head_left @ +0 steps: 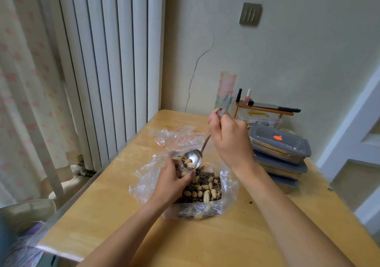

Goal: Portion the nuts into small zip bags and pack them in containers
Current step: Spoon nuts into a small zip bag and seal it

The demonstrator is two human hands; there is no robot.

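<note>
We are in the middle of portioning; our right hand [228,137] pinches the handle of a metal spoon [193,160] high up, its bowl tipped with a few nuts over the mouth of a small zip bag [180,165], which our left hand [174,181] grips with curled fingers just above the big open plastic bag of nuts [202,188] near the middle of the table [115,215]; the small bag is clear and partly hidden by the fingers, so how full it is we cannot tell; spare zip bags [176,136] lie towards the far edge, and stacked lidded containers [279,149] wait by the right edge; next, we judge, the spoon must tilt further so the nuts slide in without spilling.
</note>
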